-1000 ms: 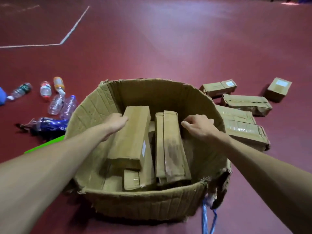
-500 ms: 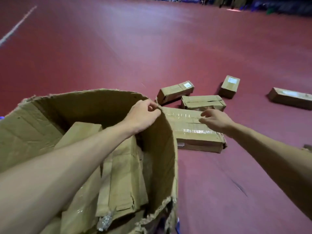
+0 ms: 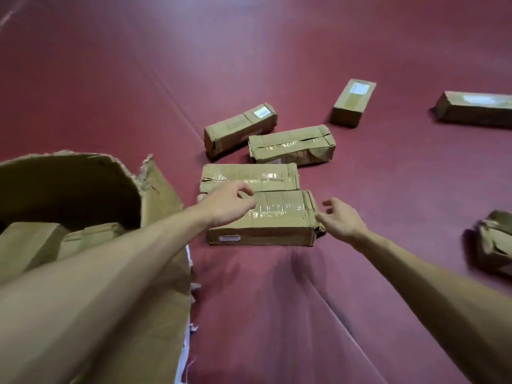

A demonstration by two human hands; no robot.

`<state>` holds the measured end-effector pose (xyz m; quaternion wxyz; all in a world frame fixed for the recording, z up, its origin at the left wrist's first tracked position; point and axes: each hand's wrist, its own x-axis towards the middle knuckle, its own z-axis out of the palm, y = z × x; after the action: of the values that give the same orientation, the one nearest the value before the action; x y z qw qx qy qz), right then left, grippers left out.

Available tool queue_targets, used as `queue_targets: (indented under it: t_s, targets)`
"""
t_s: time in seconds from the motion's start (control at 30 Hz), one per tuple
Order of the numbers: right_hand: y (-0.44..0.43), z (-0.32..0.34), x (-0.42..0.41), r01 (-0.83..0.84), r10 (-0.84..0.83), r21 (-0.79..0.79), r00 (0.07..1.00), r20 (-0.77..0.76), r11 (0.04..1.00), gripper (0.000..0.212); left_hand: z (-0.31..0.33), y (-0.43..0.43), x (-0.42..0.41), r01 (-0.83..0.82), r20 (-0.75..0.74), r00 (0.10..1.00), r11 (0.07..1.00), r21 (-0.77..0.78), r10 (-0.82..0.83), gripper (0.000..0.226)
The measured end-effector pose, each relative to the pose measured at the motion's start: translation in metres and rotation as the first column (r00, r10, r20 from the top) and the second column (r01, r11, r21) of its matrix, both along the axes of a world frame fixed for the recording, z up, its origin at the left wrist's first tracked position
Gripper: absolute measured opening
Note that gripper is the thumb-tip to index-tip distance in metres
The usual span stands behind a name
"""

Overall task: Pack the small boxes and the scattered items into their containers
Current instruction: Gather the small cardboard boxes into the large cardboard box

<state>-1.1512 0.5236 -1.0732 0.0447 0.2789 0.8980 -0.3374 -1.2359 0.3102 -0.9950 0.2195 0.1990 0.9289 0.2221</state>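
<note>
Floor (image 3: 277,322): red, with seams running across it; a broad bare stretch lies between the arms.

Carton (image 3: 160,189): lower left, open-topped, rim torn and ragged on the right side. Packed boxes (image 3: 27,245) lie inside.

Near box (image 3: 279,225): flat on the floor just right of the carton, taped top, right end crumpled.

Second box (image 3: 249,176): touching the near box's far edge, parallel to it.

Third box (image 3: 291,144) and labelled box (image 3: 238,128): close behind, a narrow gap between them.

Small box (image 3: 353,102), long box (image 3: 476,108), crushed box (image 3: 496,245): well apart on the right; the last two are cut by the frame edge.

Left hand (image 3: 225,206): above the near box's left end, fingers loosely curled, holding nothing; contact cannot be told.

Right hand (image 3: 342,220): at the right end, fingers spread, holding nothing, thumb just beside the corner.
</note>
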Motion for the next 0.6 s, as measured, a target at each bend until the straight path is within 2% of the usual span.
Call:
queue_targets:
  t_s: [0.13,0.27,0.43,0.6]
  targets:
    - [0.034,0.015,-0.006,0.006,-0.005,-0.060,1.000,0.028,0.998,0.049,0.013,0.048,-0.005,-0.075,0.130,0.988,0.997,-0.023,0.077,0.035]
    - [0.049,0.045,-0.021,-0.071,0.075,-0.068,0.995,0.067,0.995,0.050,0.022,0.077,-0.012,-0.247,0.205,0.951,0.967,0.055,0.231,0.029]
    - [0.054,0.062,-0.073,-0.147,0.150,-0.041,0.984,0.095,0.988,0.047,0.015,0.082,-0.035,-0.241,0.232,0.950,0.963,0.117,0.210,0.026]
    - [0.045,0.071,-0.120,-0.167,0.170,-0.038,0.979,0.112,0.985,0.047,0.003,0.054,-0.073,-0.274,0.255,0.936,0.958,0.089,0.243,0.029]
